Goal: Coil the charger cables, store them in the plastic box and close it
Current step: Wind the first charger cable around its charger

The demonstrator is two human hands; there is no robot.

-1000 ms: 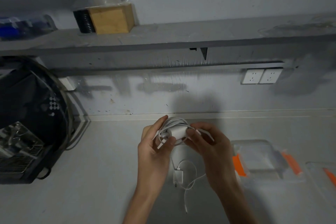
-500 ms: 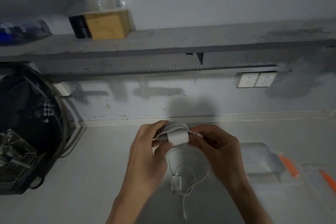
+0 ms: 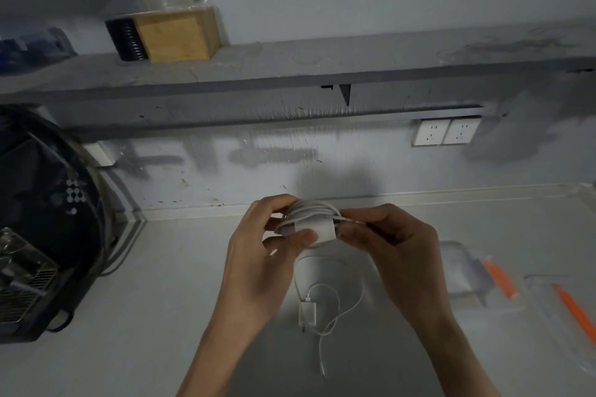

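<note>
My left hand (image 3: pixel 258 264) grips a white charger (image 3: pixel 314 222) with its cable wound around the block, held above the counter. My right hand (image 3: pixel 396 248) pinches the free end of that cable at the charger's right side. Below my hands, a second white charger (image 3: pixel 307 314) lies flat on the counter with its cable in loose loops and one end trailing toward me. A clear plastic box (image 3: pixel 464 274) with an orange clip stands open on the counter to the right. Its clear lid (image 3: pixel 567 309) with an orange clip lies further right.
A dark round appliance (image 3: pixel 42 209) fills the left side of the counter. Two wall sockets (image 3: pixel 446 132) sit on the back wall. A grey shelf (image 3: pixel 322 64) above carries a wooden box (image 3: pixel 174 35) with clear cups.
The wound charger sits more tightly in my hands, and my right hand has drawn the cable end out to the right. The view shifted slightly; the charger on the counter has not moved.
</note>
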